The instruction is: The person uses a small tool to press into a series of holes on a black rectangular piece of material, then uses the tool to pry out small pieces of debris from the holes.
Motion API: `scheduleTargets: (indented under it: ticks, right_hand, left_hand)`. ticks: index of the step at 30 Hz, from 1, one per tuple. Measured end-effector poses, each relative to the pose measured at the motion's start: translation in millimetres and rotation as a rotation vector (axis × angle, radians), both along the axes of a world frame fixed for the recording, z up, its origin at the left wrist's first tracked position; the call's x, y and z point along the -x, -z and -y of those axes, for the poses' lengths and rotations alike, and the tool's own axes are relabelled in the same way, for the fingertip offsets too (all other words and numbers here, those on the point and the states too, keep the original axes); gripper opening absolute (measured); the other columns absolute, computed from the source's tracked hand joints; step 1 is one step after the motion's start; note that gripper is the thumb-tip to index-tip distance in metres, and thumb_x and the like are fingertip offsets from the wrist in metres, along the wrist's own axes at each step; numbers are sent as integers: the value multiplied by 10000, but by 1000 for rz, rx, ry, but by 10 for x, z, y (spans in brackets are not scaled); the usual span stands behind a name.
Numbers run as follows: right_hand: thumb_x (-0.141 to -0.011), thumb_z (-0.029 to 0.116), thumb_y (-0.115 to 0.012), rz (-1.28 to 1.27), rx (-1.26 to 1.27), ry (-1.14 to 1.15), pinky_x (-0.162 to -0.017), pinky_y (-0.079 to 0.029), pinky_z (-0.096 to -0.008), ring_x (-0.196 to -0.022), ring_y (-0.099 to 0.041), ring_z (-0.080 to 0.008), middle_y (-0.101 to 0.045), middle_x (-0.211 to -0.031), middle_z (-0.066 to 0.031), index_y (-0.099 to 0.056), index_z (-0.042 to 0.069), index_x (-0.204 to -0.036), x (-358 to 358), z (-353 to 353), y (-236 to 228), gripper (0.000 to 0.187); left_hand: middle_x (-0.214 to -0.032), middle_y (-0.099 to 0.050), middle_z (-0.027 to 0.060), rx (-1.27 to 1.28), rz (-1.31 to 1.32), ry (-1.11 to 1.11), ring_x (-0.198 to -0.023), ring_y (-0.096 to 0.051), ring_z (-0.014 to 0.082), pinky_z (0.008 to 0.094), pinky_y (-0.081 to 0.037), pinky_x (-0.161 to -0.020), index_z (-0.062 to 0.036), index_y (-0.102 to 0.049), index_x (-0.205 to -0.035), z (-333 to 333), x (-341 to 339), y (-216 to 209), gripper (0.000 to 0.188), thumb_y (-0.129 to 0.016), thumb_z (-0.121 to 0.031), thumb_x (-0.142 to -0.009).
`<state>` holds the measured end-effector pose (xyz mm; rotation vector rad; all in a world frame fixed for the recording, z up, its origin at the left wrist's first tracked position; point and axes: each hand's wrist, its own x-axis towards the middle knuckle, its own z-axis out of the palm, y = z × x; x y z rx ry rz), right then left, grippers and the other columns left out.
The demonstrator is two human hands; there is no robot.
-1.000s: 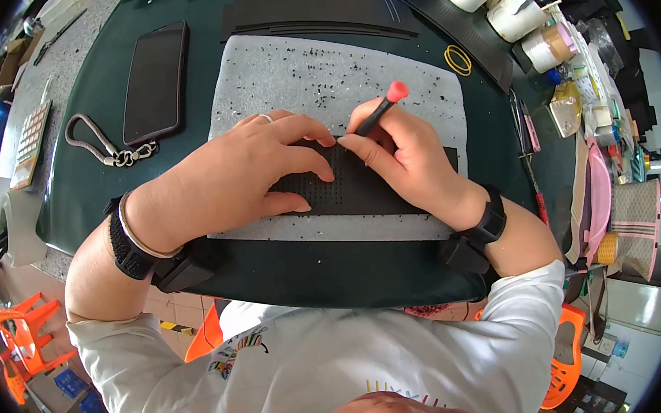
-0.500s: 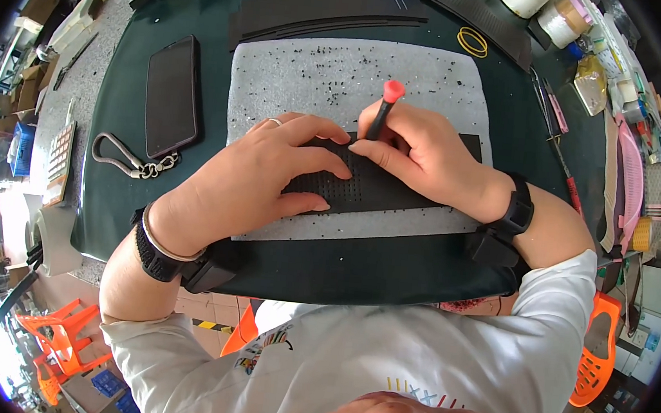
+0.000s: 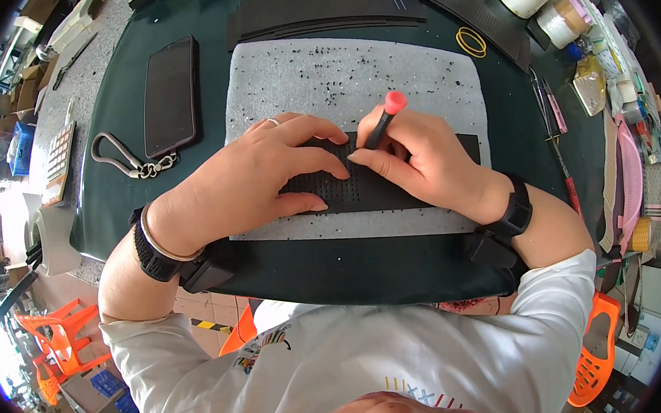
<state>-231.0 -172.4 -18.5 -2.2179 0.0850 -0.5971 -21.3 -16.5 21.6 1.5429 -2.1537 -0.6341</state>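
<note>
A black perforated sheet (image 3: 394, 192) lies across the near half of a pale grey foam mat (image 3: 294, 77). On the sheet's left part rests my left hand (image 3: 271, 162), its fingers spread and holding nothing. My right hand (image 3: 422, 151) grips a small screwdriver-like tool (image 3: 386, 120) with a red cap and a black handle. The tool stands tilted over the sheet's middle, just right of my left fingertips; its tip is hidden by my fingers. Rows of small holes show between the two hands. Small black bits are scattered over the mat's far half.
Stacked black sheets (image 3: 324, 13) lie beyond the mat. Yellow rubber bands (image 3: 471, 42) sit at the far right, and a phone (image 3: 172, 98) with a wrist strap at the left. Along the right lie a red-handled tool (image 3: 572, 195) and tweezers (image 3: 542, 103); jars and tape crowd the far right corner.
My right hand and the red-capped tool have shifted slightly toward me, the cap coming lower. My left hand stays nearly in place on the sheet.
</note>
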Motion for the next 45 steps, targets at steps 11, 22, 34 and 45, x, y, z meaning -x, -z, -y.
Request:
scheduleTargets:
  ticks: [11, 22, 34, 45]
  right_hand:
    - [-950, 86, -747, 22, 78, -52, -601, -439, -300, -660, -548, -164, -628, -875, -42, -621, 51, -1013, -8, 1, 33, 145]
    - [-954, 88, -736, -57, 23, -75, -588, -431, -312, -640, -539, -178, -630, -875, -50, -620, 56, -1004, 19, -3, 4, 130]
    - [-962, 107, -733, -107, -36, -51, -589, -428, -291, -635, -534, -160, -632, -877, -42, -628, 59, -1040, 38, -46, -75, 140]
    - [-976, 107, -716, -82, -18, -38, -596, -428, -286, -638, -534, -161, -631, -877, -45, -629, 41, -1040, 74, -19, -39, 126]
  left_hand:
    - [-1382, -592, 53, -2, 8, -5, -1292, -552, 299, 435, -443, -1099, -140, -721, -1165, -12, 1, -7, 352, -818, -134, -827]
    - [-1378, -591, 51, -2, 11, -2, -1279, -557, 303, 437, -445, -1095, -141, -720, -1164, -22, 4, -14, 347, -816, -137, -830]
    - [-1369, -591, 56, 19, 4, 5, -1248, -567, 314, 440, -453, -1082, -143, -720, -1167, -33, -10, 1, 346, -811, -140, -834]
    - [-1368, -591, 63, 24, 7, 15, -1242, -569, 318, 440, -454, -1078, -153, -728, -1163, -23, -3, 6, 332, -803, -139, -840]
